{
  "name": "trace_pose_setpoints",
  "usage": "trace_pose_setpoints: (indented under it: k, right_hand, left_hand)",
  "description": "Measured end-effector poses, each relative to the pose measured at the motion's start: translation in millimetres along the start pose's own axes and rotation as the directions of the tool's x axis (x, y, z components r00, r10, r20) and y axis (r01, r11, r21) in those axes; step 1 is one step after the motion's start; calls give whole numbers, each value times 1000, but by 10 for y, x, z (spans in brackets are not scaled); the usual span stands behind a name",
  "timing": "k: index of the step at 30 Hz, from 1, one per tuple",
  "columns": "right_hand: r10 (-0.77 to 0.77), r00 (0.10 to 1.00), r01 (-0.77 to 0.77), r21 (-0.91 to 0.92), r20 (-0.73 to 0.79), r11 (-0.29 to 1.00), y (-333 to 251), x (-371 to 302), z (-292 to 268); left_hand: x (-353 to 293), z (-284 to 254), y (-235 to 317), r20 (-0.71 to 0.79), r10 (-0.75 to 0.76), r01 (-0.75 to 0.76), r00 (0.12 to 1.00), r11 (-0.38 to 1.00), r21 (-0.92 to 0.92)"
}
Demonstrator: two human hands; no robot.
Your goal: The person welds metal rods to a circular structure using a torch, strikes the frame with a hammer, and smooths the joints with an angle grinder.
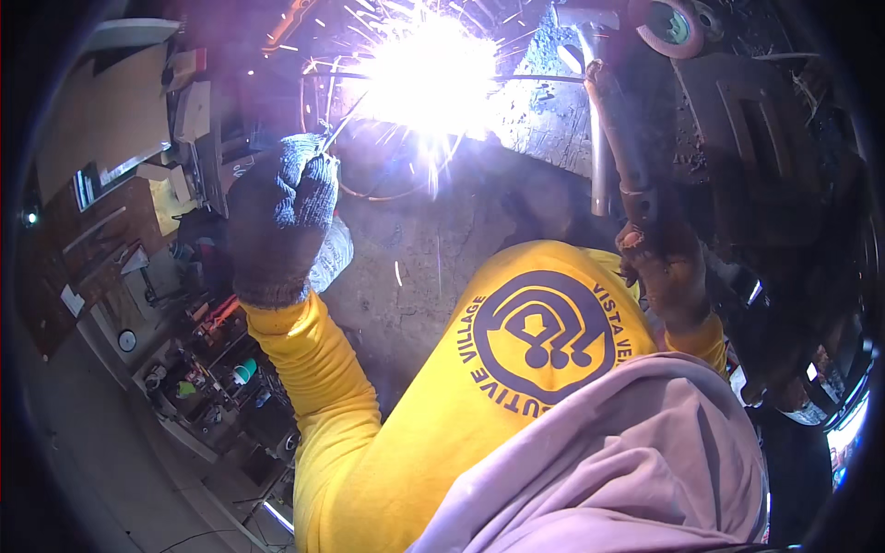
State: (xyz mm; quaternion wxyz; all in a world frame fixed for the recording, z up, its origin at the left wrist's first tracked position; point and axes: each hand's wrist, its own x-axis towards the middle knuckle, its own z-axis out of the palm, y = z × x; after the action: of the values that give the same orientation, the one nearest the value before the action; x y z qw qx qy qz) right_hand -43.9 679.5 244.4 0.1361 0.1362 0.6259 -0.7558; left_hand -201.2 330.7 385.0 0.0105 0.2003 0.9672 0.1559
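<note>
A dazzling white welding arc (pixel 429 74) throws sparks at the top middle and hides the metal beneath it. My right hand (pixel 666 267), low at the right, is closed round the handle of a welding electrode holder (pixel 625 152). From its far end a thin electrode (pixel 544 77) runs leftward into the glare. My left hand (pixel 284 207), in a dark knitted glove, pinches a thin metal rod (pixel 347 123) whose far end reaches the arc. Bent thin rods (pixel 304 101) show just beyond the glove.
A hammer-like metal tool (pixel 599 175) lies beside the electrode holder. Farther right are a ring-shaped roll (pixel 671 28) and a dark slotted piece (pixel 756 129). An orange tool (pixel 288 25) lies at the far left of the dark worktop (pixel 392 286). Cluttered shelves (pixel 198 387) stand at left.
</note>
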Motion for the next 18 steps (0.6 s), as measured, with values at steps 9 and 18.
trace_pose_setpoints:
  k: [9,18]
  right_hand:
    - [15,1000,-14,189,-1,982,49,-25,-16]
    - [52,998,-59,437,28,897,357,26,-159]
  left_hand:
    - [-143,-113,-193,155,34,-107,987,866,488]
    - [31,-2,-57,-107,261,-233,959,947,222]
